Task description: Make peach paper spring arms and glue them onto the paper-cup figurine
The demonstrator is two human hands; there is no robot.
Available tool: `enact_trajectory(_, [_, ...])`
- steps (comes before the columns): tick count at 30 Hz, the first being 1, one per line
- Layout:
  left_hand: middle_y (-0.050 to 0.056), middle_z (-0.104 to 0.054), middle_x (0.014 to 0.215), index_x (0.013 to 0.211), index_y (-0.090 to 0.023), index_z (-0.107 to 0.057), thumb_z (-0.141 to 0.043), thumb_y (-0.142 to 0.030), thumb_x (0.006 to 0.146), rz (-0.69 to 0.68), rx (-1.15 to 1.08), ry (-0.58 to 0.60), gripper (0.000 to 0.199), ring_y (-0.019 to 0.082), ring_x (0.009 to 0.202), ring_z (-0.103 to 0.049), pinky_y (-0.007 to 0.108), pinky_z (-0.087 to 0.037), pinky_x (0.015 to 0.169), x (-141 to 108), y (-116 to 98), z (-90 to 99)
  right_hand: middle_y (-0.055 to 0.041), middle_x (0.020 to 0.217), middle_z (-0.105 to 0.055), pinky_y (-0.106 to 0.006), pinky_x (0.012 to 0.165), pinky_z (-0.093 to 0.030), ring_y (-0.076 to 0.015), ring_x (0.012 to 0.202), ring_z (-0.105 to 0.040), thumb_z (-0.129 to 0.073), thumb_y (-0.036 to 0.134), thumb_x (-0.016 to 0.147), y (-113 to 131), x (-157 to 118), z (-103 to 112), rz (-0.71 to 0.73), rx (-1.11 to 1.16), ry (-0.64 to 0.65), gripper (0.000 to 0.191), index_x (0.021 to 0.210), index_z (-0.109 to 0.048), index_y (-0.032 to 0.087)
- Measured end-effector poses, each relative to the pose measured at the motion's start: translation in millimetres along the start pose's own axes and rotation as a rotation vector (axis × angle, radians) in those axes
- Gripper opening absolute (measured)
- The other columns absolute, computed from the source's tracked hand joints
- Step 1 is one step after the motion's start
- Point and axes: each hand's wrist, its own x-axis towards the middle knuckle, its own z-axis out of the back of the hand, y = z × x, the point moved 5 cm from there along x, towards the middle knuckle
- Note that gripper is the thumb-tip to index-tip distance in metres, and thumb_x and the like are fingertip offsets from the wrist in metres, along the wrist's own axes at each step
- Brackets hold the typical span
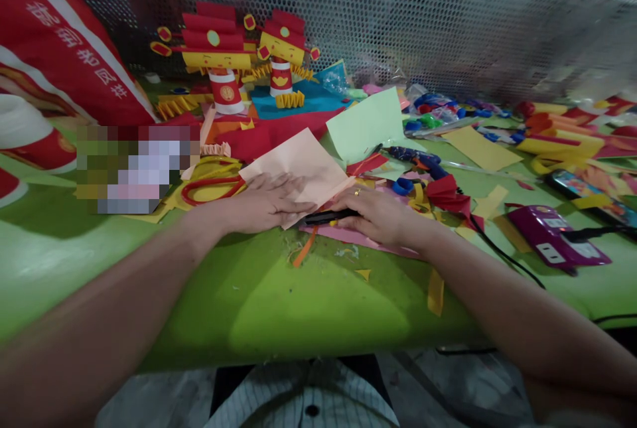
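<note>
We rest our left hand [269,204] on a pale peach sheet [308,164] near the front edge of the green tabletop [279,308], its fingers spread nearly flat on the paper, gripping nothing. Our right hand [373,214] has its fingers closed around a slim black tool [326,217] beside the sheet's near corner, above a pink sheet [365,239]. Behind stand two paper figures [227,86]; the purple power strip [555,237] lies toward the tabletop's right edge.

open tabletop [209,312] between forearms [132,302], paper figures [223,60] behind, cord [505,253] right
</note>
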Motion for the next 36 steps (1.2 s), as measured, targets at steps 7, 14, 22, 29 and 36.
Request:
enact_trajectory(7, [-0.005, 0.000, 0.152, 0.133, -0.045, -0.032, -0.031, -0.040, 0.092, -0.004, -0.002, -0.005, 0.041, 0.031, 0.138, -0.003, 0.056, -0.005, 0.106, 1.0, -0.3, -0.1, -0.0089, 0.097, -0.067, -0.034, 0.078, -0.043, -0.0232, 0.092, -0.058, -0.052, 0.022, 0.082, 1.3, 1.1, 1.5, -0.022, -0.009, -0.013, 0.023, 0.102, -0.063, 0.019])
enact_trajectory(14, [-0.007, 0.001, 0.152, 0.133, -0.047, -0.030, -0.031, -0.040, 0.092, 0.015, -0.001, 0.006, 0.042, 0.028, 0.139, -0.001, 0.054, -0.005, 0.107, 0.6, 0.4, -1.1, -0.0096, 0.097, -0.065, -0.034, 0.076, -0.044, -0.0228, 0.090, -0.058, -0.054, 0.024, 0.081, -1.4, -0.6, -0.2, -0.010, 0.001, 0.029, 0.023, 0.101, -0.063, 0.018])
enact_trajectory(22, [-0.005, -0.002, 0.153, 0.133, -0.043, -0.035, -0.030, -0.041, 0.091, 0.018, -0.010, -0.018, 0.042, 0.026, 0.139, -0.003, 0.052, -0.005, 0.107, 0.5, 1.3, -1.1, -0.0095, 0.096, -0.065, -0.036, 0.079, -0.044, -0.0223, 0.092, -0.057, -0.051, 0.021, 0.082, -4.8, -9.6, 3.7, 0.061, 0.099, 0.007, 0.022, 0.100, -0.063, 0.017])
enact_trajectory(29, [0.005, -0.035, 0.144, 0.122, -0.024, -0.052, -0.036, -0.054, 0.085, -0.002, -0.024, -0.249, 0.050, 0.027, 0.134, -0.024, 0.044, -0.017, 0.108, -2.0, -5.5, 6.1, -0.0053, 0.090, -0.065, -0.032, 0.072, -0.045, -0.0186, 0.083, -0.058, -0.055, 0.027, 0.080, -25.8, -23.7, 14.9, -0.001, 0.210, 0.086, 0.019, 0.097, -0.064, 0.021])
enact_trajectory(36, [0.011, -0.048, 0.129, 0.100, -0.017, -0.060, -0.050, -0.054, 0.078, 0.053, -0.035, -0.279, 0.045, 0.031, 0.122, -0.040, 0.043, -0.031, 0.100, -4.2, -15.5, 8.9, -0.0067, 0.092, -0.064, -0.035, 0.079, -0.046, -0.0203, 0.091, -0.058, -0.053, 0.034, 0.081, -31.9, -22.9, 20.6, -0.004, 0.239, -0.036, 0.020, 0.087, -0.066, 0.021])
